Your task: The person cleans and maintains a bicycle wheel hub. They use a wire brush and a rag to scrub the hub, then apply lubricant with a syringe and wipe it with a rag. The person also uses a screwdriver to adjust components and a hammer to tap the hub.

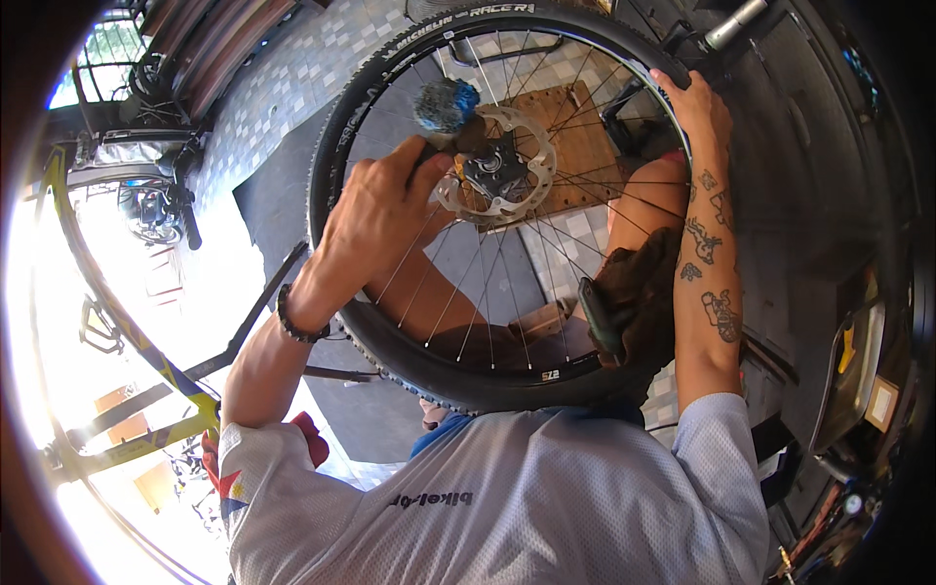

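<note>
- Bicycle wheel point(492, 166): positioned directly ahead of the torso, between both forearms, disc side facing up toward the head.
- Axle line: directed roughly toward the head, with spokes fanned out across the view.
- Disc rotor point(548, 156): at the wheel's centre, just beyond and to the right of the left hand point(375, 200); well apart from the right hand point(694, 107). Nearer hand to the rotor: left.
- Left hand: closed around a brush-like tool, with blue-and-grey tufted head point(446, 104) projecting beyond the fingers, away from the torso. Handle mostly concealed by the grip. Head located just beside the rotor's upper-left edge; contact between the two not determinable.
- Right hand: wrapped over the tyre point(325, 175) at the far right of the wheel, thumb on the inner side. Gap between fingers and palm narrow, filled by tyre and rim.
- Behind the spokes: wooden board point(585, 146) beyond the rotor; dark brown cloth-like item point(645, 302) near the right leg point(645, 207), exact kind unclear.
</note>
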Available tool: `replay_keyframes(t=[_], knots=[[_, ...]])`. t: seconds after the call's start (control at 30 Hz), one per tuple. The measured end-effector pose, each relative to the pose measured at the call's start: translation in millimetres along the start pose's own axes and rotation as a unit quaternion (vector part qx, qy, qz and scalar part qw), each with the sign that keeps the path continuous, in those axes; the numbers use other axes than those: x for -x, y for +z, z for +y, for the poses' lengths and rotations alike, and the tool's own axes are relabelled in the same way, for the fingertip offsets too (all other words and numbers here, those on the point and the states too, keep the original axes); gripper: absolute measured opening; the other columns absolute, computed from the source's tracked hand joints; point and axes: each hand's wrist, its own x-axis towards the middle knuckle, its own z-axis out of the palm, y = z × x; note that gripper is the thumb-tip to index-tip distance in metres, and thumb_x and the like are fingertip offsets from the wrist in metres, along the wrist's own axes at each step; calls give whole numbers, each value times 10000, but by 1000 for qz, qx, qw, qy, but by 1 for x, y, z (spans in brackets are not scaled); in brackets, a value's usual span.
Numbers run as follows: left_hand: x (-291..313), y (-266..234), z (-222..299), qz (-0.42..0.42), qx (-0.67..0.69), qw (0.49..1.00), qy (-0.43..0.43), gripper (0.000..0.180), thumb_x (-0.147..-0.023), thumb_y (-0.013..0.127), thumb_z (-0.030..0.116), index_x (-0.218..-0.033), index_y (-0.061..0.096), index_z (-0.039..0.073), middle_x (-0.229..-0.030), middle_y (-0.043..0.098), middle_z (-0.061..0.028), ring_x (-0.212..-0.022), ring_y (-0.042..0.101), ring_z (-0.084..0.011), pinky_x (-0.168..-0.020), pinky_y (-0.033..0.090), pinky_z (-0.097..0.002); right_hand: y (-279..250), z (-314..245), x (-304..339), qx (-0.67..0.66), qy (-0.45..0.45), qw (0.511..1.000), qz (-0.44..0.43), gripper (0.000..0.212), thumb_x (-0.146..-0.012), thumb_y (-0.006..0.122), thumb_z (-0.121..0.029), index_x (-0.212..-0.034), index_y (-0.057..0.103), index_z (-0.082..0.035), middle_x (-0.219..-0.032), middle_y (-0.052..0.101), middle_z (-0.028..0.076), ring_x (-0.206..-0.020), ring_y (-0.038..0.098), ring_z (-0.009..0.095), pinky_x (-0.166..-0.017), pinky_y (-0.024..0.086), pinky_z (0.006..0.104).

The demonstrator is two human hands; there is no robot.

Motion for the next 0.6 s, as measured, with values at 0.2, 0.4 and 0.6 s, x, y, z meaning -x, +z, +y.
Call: replay_keyframes(t=[0.2,0.4,0.6], knots=[[2,5,3,6,29,998,-60,279,-1086,628,259,-1080,629,-19,-779,651,-293,-772,650,-502,-677,500,-528,0,-1,-1,2,21,999,-30,1125,-834,518,-946,-1572,539,-98,-1479,642,235,-1371,612,431,-1114,500,546],[-4,14,-7,50,-28,998,4,269,-1089,629,255,-1082,631,-14,-722,635,-281,-726,640,-508,-643,486,-524,5,1,2,7,-12,1000,16,1033,-892,511,-899,-1532,582,-92,-1373,706,244,-1303,665,434,-1077,532,576],[-5,22,-11,18,-10,999,-27,286,-1087,640,274,-1055,622,-10,-716,639,-278,-707,655,-490,-623,499,-491,25,13,-12,18,-21,999,40,932,-907,564,-842,-1456,642,-93,-1305,739,211,-1221,709,387,-998,565,538]])
